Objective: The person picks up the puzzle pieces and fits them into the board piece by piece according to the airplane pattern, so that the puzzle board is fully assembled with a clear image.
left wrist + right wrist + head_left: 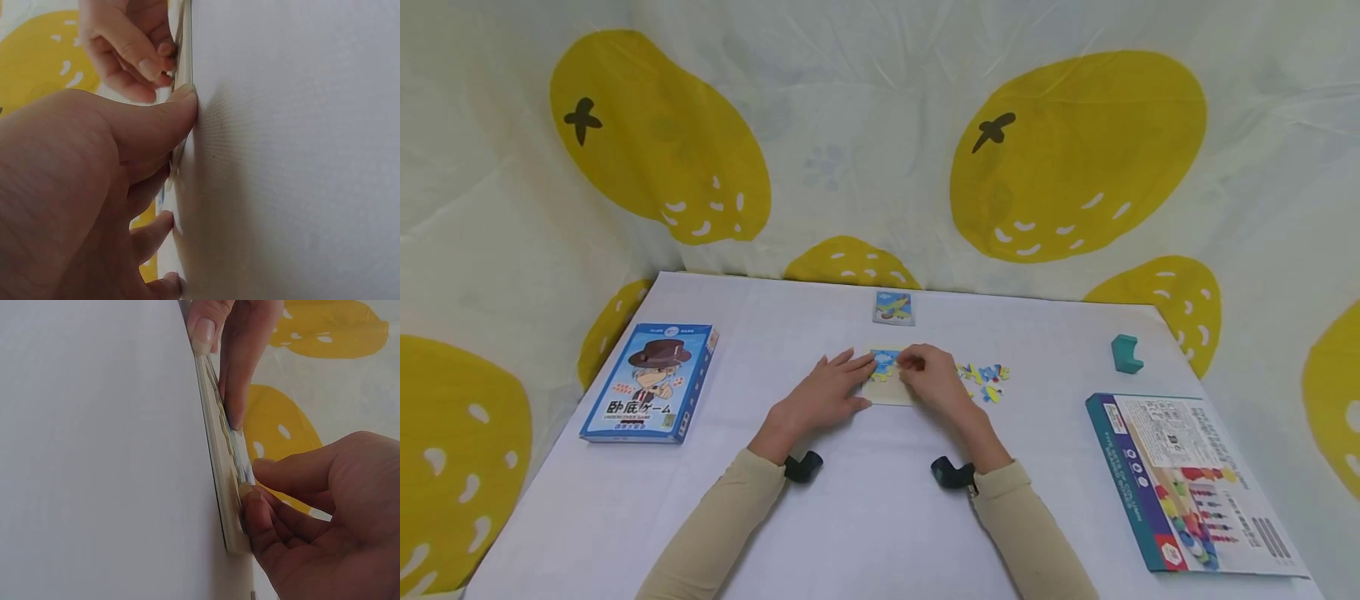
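A small jigsaw puzzle board [889, 395] lies mid-table, its upper part filled with joined blue and yellow pieces [884, 363]. My left hand [826, 393] rests along its left side with fingers extended, the thumb touching the near left corner. Over the board's right side, my right hand [934, 377] has its thumb and fingertips together. The right wrist view shows those fingertips [253, 495] pinching a small puzzle piece at the board's surface, mostly hidden by them. Several loose puzzle pieces [991, 393] lie to the right of that hand.
Behind the board lies a small picture tile [893, 307] with a yellow and blue design. A blue game box [651, 379] is at the left. To the right are a teal bracket-shaped block [1125, 354] and a large boxed set [1198, 483].
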Available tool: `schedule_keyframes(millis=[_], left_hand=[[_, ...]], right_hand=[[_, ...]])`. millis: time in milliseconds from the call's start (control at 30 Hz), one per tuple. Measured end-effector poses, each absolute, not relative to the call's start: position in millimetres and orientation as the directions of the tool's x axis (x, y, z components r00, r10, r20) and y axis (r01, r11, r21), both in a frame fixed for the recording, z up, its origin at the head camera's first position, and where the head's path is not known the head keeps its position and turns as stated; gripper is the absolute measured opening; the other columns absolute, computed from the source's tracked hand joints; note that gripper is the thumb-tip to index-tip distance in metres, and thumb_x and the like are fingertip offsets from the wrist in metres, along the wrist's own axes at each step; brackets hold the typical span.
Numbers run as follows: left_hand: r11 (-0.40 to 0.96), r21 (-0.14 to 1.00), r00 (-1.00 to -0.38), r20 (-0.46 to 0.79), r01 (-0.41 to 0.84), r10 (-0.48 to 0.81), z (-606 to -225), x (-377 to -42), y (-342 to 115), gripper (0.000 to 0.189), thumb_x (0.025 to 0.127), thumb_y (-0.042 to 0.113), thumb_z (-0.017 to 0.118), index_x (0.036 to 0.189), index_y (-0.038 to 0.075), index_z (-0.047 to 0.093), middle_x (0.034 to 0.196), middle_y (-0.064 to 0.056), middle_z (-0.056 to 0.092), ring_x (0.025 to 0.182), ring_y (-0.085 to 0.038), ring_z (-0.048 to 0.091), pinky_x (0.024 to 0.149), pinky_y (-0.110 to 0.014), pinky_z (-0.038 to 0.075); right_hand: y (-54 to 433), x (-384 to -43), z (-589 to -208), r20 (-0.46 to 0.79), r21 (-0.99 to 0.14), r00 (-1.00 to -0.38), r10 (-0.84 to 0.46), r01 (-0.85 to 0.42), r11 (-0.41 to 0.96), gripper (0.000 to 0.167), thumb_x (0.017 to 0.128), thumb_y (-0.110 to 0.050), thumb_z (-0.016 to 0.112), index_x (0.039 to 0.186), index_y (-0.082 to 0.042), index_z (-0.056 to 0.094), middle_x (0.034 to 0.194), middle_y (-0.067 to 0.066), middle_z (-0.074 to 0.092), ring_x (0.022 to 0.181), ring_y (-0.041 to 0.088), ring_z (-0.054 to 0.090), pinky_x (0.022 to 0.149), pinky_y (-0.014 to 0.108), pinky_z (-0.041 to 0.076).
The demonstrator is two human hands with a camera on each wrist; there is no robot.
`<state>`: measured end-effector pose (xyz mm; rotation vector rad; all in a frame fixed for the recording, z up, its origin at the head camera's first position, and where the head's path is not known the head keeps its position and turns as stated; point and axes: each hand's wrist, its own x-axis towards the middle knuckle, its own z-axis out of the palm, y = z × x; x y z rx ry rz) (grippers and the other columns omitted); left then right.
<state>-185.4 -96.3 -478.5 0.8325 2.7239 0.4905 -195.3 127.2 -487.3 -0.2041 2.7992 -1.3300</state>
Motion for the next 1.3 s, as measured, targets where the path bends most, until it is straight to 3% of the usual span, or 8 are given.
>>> schedule_keyframes(millis=[400,667,1100,1300], left_hand=[[0.779,0.378,-0.802,-0.135,0.500,0.581,-480.4,-185.3,-97.0,0.067,0.097,0.040,0.061,0.156,0.019,0.034,0.164,0.005,0.030,0.155,-0.028,0.020,0.121,-0.062,0.017],[0.791,0.374,-0.809,-0.154,0.483,0.567,-481.6,-186.2,-96.5,0.067,0.097,0.040,0.061,0.156,0.021,0.034,0.164,0.007,0.029,0.155,-0.027,0.018,0.122,-0.061,0.017],[0.793,0.383,-0.810,-0.163,0.474,0.563,-480.8,-186.9,-95.6,0.068,0.097,0.039,0.062,0.155,0.020,0.034,0.164,0.007,0.028,0.156,-0.027,0.017,0.122,-0.060,0.016],[0.783,0.404,-0.810,-0.150,0.473,0.567,-479.3,-186.0,-96.0,0.067,0.096,0.038,0.063,0.155,0.019,0.036,0.163,0.006,0.030,0.155,-0.029,0.019,0.122,-0.061,0.017]], right_hand=[[166.9,-192.4,-478.9,0.025,-0.763,-0.995,-0.094,-0.080,0.642,0.017,0.092,-0.009,0.064,0.106,-0.008,0.072,0.098,0.009,0.069,0.092,0.024,0.063,0.078,0.032,0.051],[194.0,-192.1,-476.5,-0.006,-0.721,-1.000,-0.028,-0.015,0.693,0.018,0.094,-0.012,0.062,0.109,-0.007,0.071,0.099,0.011,0.067,0.088,0.024,0.061,0.075,0.031,0.050],[228.0,-188.6,-475.6,-0.007,-0.706,-1.000,-0.003,0.003,0.708,0.023,0.096,-0.008,0.058,0.115,-0.003,0.069,0.110,0.015,0.067,0.099,0.029,0.060,0.089,0.042,0.050],[235.1,-187.0,-474.6,-0.037,-0.686,-0.999,-0.034,0.001,0.728,0.032,0.088,0.001,0.060,0.119,-0.002,0.066,0.117,0.018,0.066,0.106,0.032,0.060,0.096,0.047,0.049]])
